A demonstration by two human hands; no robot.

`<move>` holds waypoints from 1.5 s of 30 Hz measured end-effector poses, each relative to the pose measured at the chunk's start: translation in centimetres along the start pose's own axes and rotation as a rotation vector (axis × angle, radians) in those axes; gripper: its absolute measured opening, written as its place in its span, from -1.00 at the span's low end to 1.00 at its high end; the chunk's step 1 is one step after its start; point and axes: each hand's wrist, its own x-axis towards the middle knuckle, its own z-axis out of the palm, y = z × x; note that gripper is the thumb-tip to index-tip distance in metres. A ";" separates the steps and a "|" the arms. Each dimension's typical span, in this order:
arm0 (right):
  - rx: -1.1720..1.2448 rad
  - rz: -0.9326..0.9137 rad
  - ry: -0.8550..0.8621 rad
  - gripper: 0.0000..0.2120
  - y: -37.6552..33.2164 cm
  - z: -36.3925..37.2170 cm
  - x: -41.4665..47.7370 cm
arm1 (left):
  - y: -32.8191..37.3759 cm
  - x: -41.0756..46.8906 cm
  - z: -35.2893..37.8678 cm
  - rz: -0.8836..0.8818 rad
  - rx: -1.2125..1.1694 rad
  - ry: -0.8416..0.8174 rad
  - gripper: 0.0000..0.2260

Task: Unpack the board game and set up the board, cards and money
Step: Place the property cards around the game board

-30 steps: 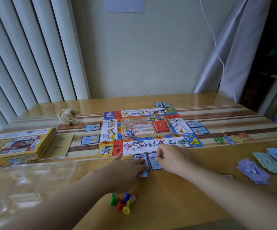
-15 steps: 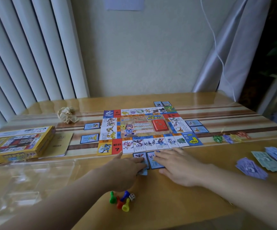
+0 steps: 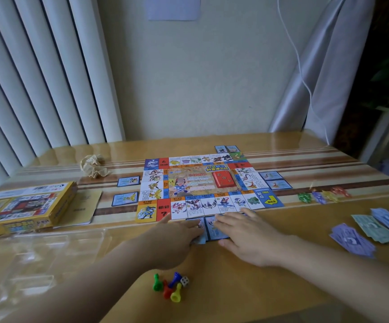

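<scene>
**Flat right palm on the cards at the board's near edge**

Right hand (image 3: 247, 238) lies spread, its straight fingers pressing down on one of two blue-bordered cards (image 3: 214, 229) just in front of the board (image 3: 202, 183). Left hand (image 3: 177, 238) rests knuckles-up over the other card, thumb pointing at the board. A pale blue corner peeks out beneath it, and I cannot tell whether it pinches anything.

Nearest to me, coloured pawns (image 3: 168, 286) and a die (image 3: 184, 281) huddle on the table (image 3: 235, 304). A clear plastic tray (image 3: 37, 257) lies to the left.

I judge these cards thin, light and bendable. On this glossy top they should slide under pad pressure more readily than they lift. I would nudge them square with flat fingertips, and pick one up only by a short edge.

To the right lie fanned money notes (image 3: 351, 238). The yellow box (image 3: 21, 203) sits at far left on a booklet (image 3: 81, 208). A red deck (image 3: 222, 179) lies on the board's centre, and side cards (image 3: 125, 198) flank the board, with more at its right and far edges. Beyond are a crumpled paper (image 3: 93, 165), a pale wall (image 3: 200, 78), vertical blinds (image 3: 37, 78) and a grey curtain (image 3: 317, 78)
</scene>
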 end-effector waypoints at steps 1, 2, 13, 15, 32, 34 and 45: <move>0.016 0.001 0.024 -0.49 0.1 -0.3 -0.1 | -0.1 -0.1 -0.4 0.003 -0.079 0.039 -0.60; 0.031 -0.001 0.063 -0.51 0.2 -0.8 -0.1 | -0.1 -0.2 -1.0 0.001 -0.184 0.078 -0.63; 1.088 -0.028 0.259 -0.83 0.6 -7.0 0.5 | 0.1 -0.9 -2.9 -0.050 -1.918 -0.118 -0.74; 1.134 -0.036 0.272 -0.88 0.3 -7.0 0.7 | 0.1 -0.9 -2.9 -0.025 -1.933 -0.139 -0.68; 1.017 0.089 0.242 -0.63 -0.6 -5.3 1.2 | -2.0 0.7 -1.7 -0.266 -1.837 0.431 -0.94; 0.987 0.103 0.172 -0.60 -0.8 -4.7 1.0 | -2.0 1.0 -1.6 -0.293 -1.716 0.479 -0.92; 1.096 0.176 0.157 -0.88 -0.2 -2.5 1.2 | -1.2 1.8 -1.4 -0.264 -1.310 0.492 -0.97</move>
